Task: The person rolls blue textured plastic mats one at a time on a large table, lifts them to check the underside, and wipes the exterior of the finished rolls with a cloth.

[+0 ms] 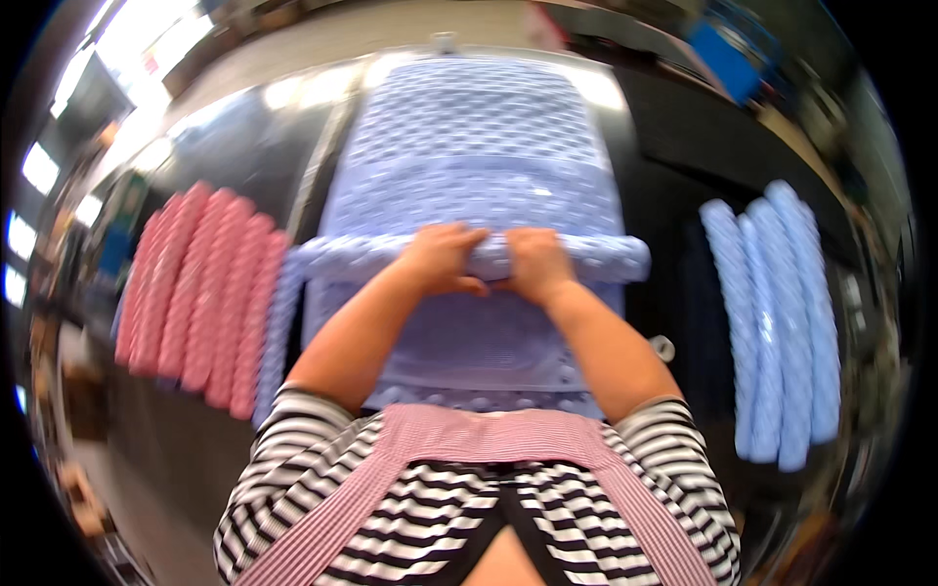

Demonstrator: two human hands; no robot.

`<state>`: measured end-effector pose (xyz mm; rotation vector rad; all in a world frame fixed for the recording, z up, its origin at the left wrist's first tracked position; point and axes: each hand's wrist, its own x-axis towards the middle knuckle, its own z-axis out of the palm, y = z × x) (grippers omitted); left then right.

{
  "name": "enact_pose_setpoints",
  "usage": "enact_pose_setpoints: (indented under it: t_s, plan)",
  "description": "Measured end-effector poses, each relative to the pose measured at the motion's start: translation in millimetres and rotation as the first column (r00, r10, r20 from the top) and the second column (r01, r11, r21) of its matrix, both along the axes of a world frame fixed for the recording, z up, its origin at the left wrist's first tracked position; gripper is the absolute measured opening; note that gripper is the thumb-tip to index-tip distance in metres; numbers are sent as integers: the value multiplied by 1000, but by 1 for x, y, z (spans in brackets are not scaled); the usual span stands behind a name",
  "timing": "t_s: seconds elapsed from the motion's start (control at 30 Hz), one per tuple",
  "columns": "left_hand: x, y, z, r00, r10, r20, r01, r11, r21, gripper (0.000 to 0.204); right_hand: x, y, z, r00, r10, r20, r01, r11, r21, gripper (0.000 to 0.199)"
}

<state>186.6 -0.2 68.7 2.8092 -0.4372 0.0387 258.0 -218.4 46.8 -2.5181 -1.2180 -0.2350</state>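
Note:
A light blue bumpy plastic mat (479, 117) lies flat on the table, stretching away from me. Across it runs a rolled-up mat section (601, 256) of the same blue, its ends reaching slightly past the flat mat's sides. My left hand (442, 262) is closed round the roll just left of its middle. Close beside it, my right hand (537, 266) grips the roll too, fingers over the top. Between me and the roll, another stretch of blue mat (469, 337) lies flat. The thumbs' undersides are partly hidden.
Several pink rolled mats (200, 293) lie side by side at the left, with a blue roll (277, 337) along their right edge. Several blue rolls (772, 322) lie at the right. A small white ring (662, 348) sits on the dark table (684, 127). A blue object (728, 54) stands far right.

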Motion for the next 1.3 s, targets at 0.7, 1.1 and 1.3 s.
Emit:
enact_pose_setpoints:
  t_s: [0.7, 1.1, 1.3]
  plan:
    - [-49, -36, -15, 960, 271, 73, -266, 961, -72, 81, -17, -14, 23, 973, 150, -173, -174, 975, -136, 66]
    - [8, -10, -1, 910, 390, -143, -398, 917, -33, 61, 56, 14, 10, 935, 78, -347, -51, 995, 87, 64]
    - [79, -1, -9, 912, 263, -316, -269, 963, 24, 54, 2, -18, -19, 992, -98, 79, 94, 994, 58, 95]
